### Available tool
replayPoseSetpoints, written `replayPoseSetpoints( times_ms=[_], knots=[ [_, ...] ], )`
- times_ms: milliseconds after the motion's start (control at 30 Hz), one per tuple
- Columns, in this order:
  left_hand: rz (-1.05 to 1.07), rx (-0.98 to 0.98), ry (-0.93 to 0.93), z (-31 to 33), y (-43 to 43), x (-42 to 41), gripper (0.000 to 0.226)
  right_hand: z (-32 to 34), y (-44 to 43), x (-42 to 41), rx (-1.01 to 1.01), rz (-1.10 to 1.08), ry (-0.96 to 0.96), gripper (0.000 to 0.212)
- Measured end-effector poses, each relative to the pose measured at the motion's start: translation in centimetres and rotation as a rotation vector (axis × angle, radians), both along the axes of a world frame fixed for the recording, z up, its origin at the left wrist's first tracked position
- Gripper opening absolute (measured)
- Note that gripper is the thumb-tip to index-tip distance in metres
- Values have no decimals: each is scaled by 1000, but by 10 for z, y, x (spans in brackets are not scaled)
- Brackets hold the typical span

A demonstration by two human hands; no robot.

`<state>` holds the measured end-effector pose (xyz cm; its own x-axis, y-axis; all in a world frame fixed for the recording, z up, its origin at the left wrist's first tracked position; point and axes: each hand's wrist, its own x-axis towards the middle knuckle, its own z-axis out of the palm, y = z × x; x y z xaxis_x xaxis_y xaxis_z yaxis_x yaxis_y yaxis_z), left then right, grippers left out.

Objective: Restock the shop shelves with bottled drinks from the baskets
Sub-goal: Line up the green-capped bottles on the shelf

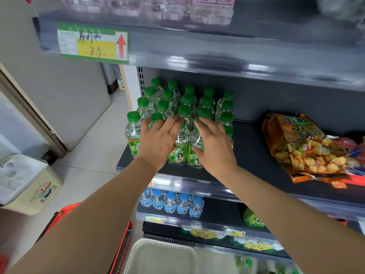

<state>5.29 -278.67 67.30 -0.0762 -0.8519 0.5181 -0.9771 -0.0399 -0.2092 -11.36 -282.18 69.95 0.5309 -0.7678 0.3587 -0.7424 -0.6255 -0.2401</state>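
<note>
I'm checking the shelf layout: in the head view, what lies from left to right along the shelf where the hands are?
Outermost green-capped bottle → left hand → right hand → orange snack bag.

- Your left hand [158, 141] is bare, and your left forearm [94, 218] is bare right down to the frame's lower edge.
- Your right hand [214, 147] is bare too, with your right forearm [286, 210] uncovered to the edge.

Head camera looks forward and down, close upon the shelf [247, 155].
</note>
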Motion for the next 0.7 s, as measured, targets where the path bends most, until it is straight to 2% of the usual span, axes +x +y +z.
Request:
replayPoseSetpoints(
  times_ms=[267,400,500,700],
  knots=[
    [125,57,-32,-2,3,-10,97,-2,-1,-2,-4,38,45,72],
    [112,142,-17,-2,29,-6,100,2,7,-7,46,54,-60,67],
    [69,100,11,-1,64,5,89,1,21,-13,85,81,-108,65],
    [135,237,48,-3,161,37,66,-7,58,-14,190,175,-148,60]
  ],
)
